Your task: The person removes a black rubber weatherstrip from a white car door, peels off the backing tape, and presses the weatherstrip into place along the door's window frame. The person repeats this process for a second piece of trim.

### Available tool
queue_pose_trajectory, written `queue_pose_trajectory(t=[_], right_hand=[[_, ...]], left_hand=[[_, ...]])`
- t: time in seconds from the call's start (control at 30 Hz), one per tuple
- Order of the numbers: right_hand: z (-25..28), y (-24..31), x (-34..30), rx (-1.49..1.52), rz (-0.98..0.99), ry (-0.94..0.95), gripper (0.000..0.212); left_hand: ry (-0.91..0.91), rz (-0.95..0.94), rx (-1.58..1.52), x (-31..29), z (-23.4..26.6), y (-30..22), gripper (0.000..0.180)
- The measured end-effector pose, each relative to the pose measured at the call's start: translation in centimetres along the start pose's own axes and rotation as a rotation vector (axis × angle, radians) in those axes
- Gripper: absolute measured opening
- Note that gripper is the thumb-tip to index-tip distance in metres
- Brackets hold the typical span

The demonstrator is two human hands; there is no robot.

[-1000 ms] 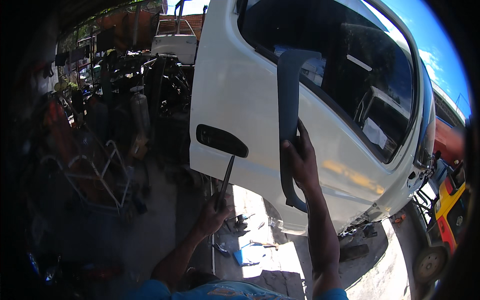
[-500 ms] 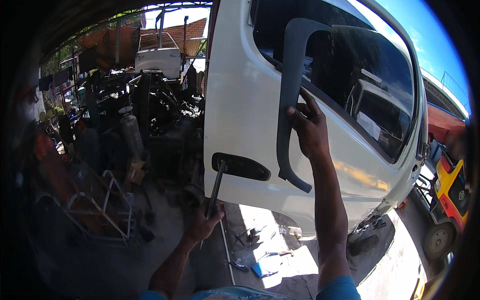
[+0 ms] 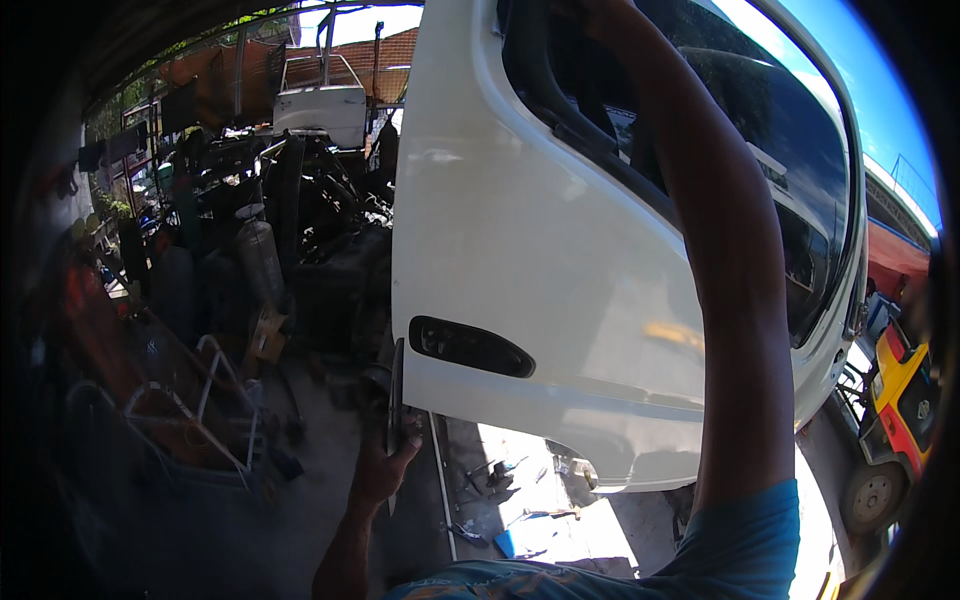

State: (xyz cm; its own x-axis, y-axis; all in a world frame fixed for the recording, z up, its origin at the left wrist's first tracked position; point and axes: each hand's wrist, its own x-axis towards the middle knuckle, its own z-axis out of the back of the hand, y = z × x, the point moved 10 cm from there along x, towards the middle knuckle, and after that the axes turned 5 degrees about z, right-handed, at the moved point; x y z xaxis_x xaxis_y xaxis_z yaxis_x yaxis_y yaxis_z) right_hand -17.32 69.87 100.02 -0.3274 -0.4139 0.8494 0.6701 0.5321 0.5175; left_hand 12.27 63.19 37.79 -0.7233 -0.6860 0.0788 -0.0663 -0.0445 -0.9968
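Note:
A white vehicle door (image 3: pixel 560 250) stands upright before me, with a dark window (image 3: pixel 800 150) and an oval black handle recess (image 3: pixel 472 346). My right arm reaches up across it. At the top edge of the picture my right hand (image 3: pixel 598 14) is partly cut off, its fingers lost in the dark. A dark, curved trim strip (image 3: pixel 540 75) seems to lie along the window's left side, just under that hand. Low on the left, my left hand (image 3: pixel 385 462) is closed around a long, thin, dark bar (image 3: pixel 397 380). The bar points upward beside the door's rear edge.
At left stand a metal frame (image 3: pixel 200 420), a grey cylinder (image 3: pixel 260 255) and heaped vehicle parts. Another door (image 3: pixel 320 112) is behind them. Tools and a blue item (image 3: pixel 520 540) lie on the ground below. A yellow and red vehicle (image 3: pixel 905 390) stands at right.
My right hand has risen from the middle of the door to the top of the window, the trim strip moving up too. My left hand has shifted the bar away from the handle recess.

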Motion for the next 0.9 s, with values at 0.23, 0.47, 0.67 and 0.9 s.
queue_pose_trajectory(t=[0.23, 0.47, 0.67, 0.9], right_hand=[[-1.2, -1.1, 0.9, -0.008, 0.001, -0.035, 0.015], [-0.8, -3.3, 2.4, -0.078, 0.048, 0.065, 0.020], [-0.4, -5.2, 3.0, -0.023, 0.031, -0.039, 0.023], [-0.5, -4.1, 1.1, -0.150, -0.004, -0.031, 0.046]], left_hand=[[-0.080, 0.034, 0.032, -0.3, -0.3, -0.1, 0.033], [0.014, -0.101, 0.005, 2.0, -2.0, -1.4, 0.032], [0.089, -0.080, 0.065, 3.2, -1.7, -3.0, 0.031], [0.078, -0.191, 0.182, 4.3, -0.1, -5.4, 0.033]])
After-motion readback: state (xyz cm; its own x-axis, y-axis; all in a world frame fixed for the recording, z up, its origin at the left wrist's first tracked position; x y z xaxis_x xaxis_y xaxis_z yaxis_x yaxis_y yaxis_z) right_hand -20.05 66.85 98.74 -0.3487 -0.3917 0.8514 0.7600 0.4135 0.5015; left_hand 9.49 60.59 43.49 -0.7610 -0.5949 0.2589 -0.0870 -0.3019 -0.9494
